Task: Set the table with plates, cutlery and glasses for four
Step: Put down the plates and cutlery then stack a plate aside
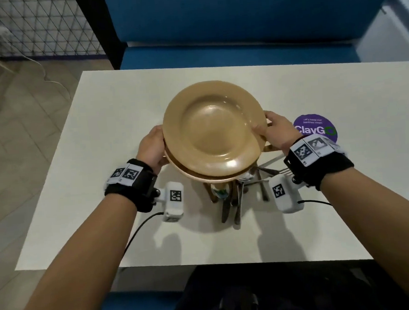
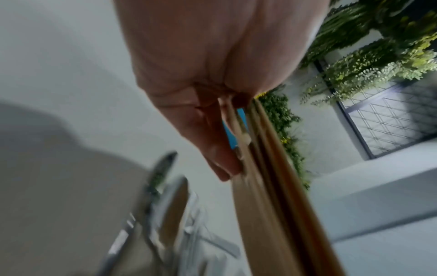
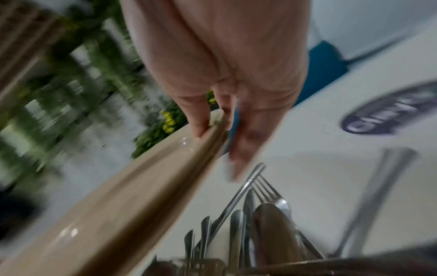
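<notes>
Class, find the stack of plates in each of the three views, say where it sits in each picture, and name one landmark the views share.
Head: the plates fill the centre, held above the table between both hands.
Left wrist: the plates are seen edge-on, running from the centre to the bottom right.
Right wrist: the plates are seen edge-on, running from the centre to the bottom left.
Shared landmark: the cutlery below the plates.

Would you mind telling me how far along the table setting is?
Nothing looks laid yet. Both hands, left hand and right hand, hold the stack of tan plates above the table. The cutlery lies heaped beneath it. Four places remain to set.
</notes>
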